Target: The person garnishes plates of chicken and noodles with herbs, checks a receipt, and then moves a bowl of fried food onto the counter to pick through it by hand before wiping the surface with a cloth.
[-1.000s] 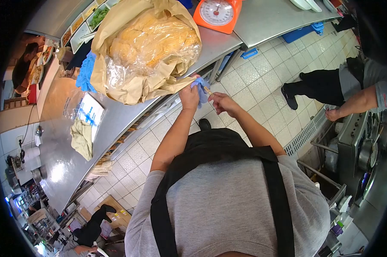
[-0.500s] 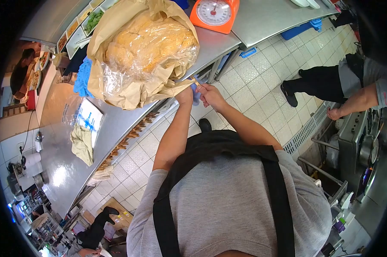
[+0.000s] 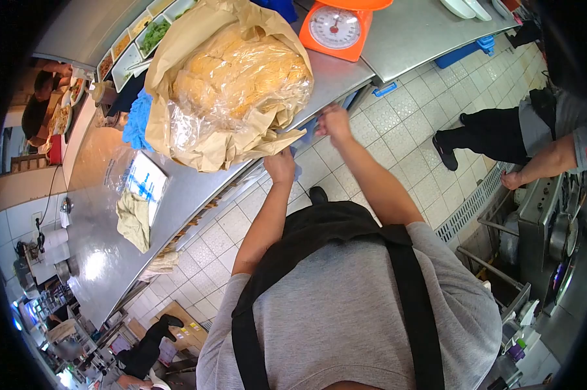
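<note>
A large brown paper bag (image 3: 228,151) lies open on the steel counter. Inside it, clear plastic wraps an orange-yellow, crumbly-looking mass (image 3: 241,71). My left hand (image 3: 280,166) is closed just below the bag's torn lower edge, by a bit of bluish plastic (image 3: 298,171); what its fingers grip is hidden. Farther right, my right hand (image 3: 333,123) hovers near the counter's front edge, apart from the bag. Its fingers are curled, and I cannot make out anything in them.
An orange dial scale (image 3: 335,29) stands behind the bag's right side. Blue cloth or plastic (image 3: 137,122), a beige cloth (image 3: 133,220) and trays of chopped food (image 3: 155,34) are to the left. A co-worker (image 3: 495,127) stands at the stove on the right.
My right hand has left my left hand and moved up and to the right. My left hand stays by the bag's lower edge. The whole view has shifted slightly.
</note>
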`<state>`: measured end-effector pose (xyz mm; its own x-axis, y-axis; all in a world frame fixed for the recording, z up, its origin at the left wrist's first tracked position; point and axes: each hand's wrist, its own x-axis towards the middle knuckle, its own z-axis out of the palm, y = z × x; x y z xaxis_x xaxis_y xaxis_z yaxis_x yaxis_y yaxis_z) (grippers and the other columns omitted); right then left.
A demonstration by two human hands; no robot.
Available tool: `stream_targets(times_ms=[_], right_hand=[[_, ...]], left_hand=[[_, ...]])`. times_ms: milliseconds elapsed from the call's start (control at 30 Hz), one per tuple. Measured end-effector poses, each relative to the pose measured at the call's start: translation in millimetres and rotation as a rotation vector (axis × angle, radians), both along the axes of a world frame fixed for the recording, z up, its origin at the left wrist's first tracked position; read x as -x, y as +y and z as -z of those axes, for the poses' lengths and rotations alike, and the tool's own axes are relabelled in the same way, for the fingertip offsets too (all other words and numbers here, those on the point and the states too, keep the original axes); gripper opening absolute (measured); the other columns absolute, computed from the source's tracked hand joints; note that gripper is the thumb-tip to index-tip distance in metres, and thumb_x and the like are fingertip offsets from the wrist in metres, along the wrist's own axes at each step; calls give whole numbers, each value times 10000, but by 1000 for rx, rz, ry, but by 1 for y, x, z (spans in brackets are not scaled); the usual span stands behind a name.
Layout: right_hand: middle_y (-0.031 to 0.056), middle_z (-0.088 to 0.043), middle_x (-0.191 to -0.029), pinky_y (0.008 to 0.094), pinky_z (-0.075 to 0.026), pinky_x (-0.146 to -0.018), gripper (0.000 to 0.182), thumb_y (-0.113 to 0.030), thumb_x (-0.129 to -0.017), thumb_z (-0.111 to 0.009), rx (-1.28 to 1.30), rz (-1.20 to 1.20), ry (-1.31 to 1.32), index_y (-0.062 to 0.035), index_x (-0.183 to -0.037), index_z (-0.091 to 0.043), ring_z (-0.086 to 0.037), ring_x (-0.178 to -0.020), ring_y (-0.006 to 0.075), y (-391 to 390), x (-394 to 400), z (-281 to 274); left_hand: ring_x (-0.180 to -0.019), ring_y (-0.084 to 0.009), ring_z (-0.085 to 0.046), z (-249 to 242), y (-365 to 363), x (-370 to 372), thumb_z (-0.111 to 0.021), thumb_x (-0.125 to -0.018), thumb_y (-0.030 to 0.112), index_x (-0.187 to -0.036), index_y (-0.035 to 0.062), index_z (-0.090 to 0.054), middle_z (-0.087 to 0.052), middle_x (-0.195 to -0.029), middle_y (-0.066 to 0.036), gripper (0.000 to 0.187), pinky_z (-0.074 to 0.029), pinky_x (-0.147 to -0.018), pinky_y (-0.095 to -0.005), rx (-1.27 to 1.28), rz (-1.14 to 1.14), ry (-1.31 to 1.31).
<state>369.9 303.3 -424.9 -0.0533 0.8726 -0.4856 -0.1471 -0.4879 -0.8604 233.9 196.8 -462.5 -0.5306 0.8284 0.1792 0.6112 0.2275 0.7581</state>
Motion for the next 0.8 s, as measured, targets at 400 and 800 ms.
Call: stream_targets(times_ms=[400,800], right_hand=[[29,-586,-778,255,-493,-524,305,-199,-835,-627,66,-328,75,-84,-1104,-540,-560,-559,106,-65,-25,46],[213,-586,-1110,374,-440,-887,449,-347,-833,-544,-550,-1127,-505,-21,-1142,-565,-567,-1041,295,-96,152,72]], left_hand=[[-1001,-396,-529,-38,-103,24,-452,-937,205,-1206,101,-542,-514,-1137,-264,303,-436,-826,-408,83,19,-108],[-779,-198,-614,-41,-180,63,-519,-766,-34,-1200,82,-556,-642,-860,-122,451,-474,-761,-285,326,172,-517]])
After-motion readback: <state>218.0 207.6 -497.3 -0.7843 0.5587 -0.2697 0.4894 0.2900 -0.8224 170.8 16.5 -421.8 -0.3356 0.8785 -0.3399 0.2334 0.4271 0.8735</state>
